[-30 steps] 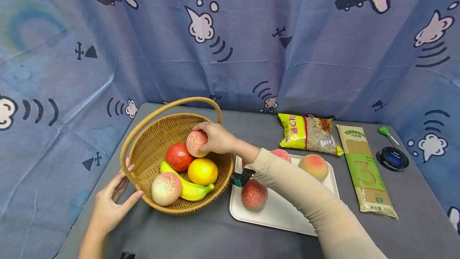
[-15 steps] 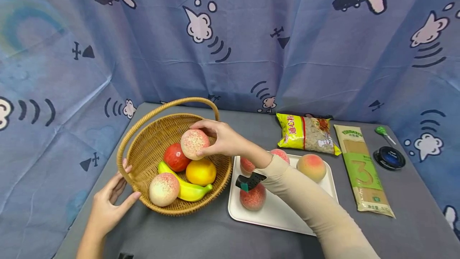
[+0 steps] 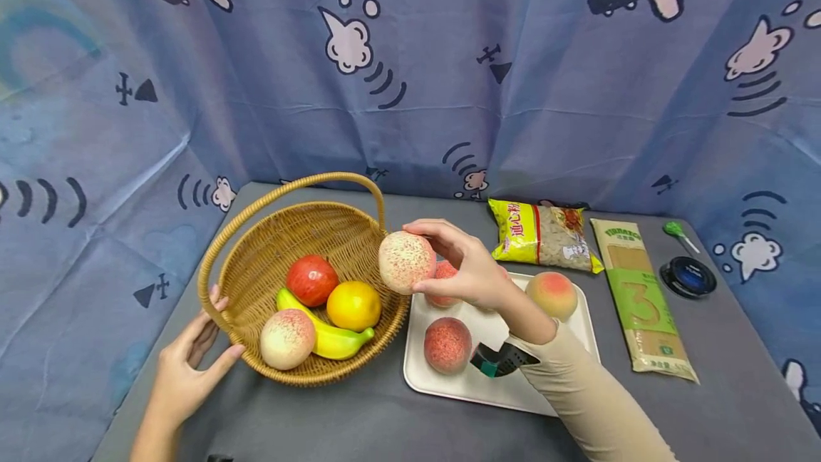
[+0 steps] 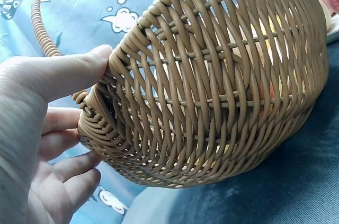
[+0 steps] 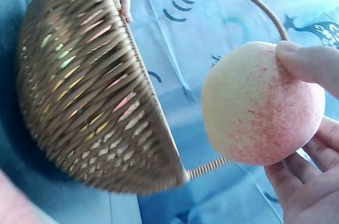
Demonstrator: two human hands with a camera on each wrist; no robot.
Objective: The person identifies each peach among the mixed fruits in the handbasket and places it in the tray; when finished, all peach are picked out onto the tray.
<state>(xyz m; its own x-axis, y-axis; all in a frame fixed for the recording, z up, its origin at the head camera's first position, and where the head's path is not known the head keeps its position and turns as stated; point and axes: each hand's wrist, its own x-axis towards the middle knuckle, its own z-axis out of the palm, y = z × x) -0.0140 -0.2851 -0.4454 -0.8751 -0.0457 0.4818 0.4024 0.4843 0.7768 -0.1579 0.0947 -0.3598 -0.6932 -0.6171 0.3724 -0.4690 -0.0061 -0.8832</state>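
Note:
My right hand (image 3: 477,273) grips a pale, pink-speckled peach (image 3: 405,262) between thumb and fingers, raised at the right rim of the wicker basket (image 3: 253,280). The right wrist view shows this peach (image 5: 259,105) large, outside the basket opening. At the basket's left side, by the handle's base, my left hand (image 3: 186,369) holds the rim; its thumb (image 4: 79,73) lies on the rim in the left wrist view. Inside the basket are a red apple (image 3: 311,280), a yellow-orange round fruit (image 3: 354,305), a banana (image 3: 340,343) and another pale peach (image 3: 287,339).
Right of the basket, a white tray (image 3: 477,385) bears a dark red peach (image 3: 447,345), an orange-yellow peach (image 3: 553,296) and pink fruit partly behind my right hand. Beyond lie a pasta bag (image 3: 545,234), a noodle packet (image 3: 644,298), a black round case (image 3: 688,276) and a green lollipop (image 3: 673,228).
My right hand has lifted the speckled peach from beside the apple and carried it right, over the basket's rim toward the tray. My left hand stays at the basket's left rim.

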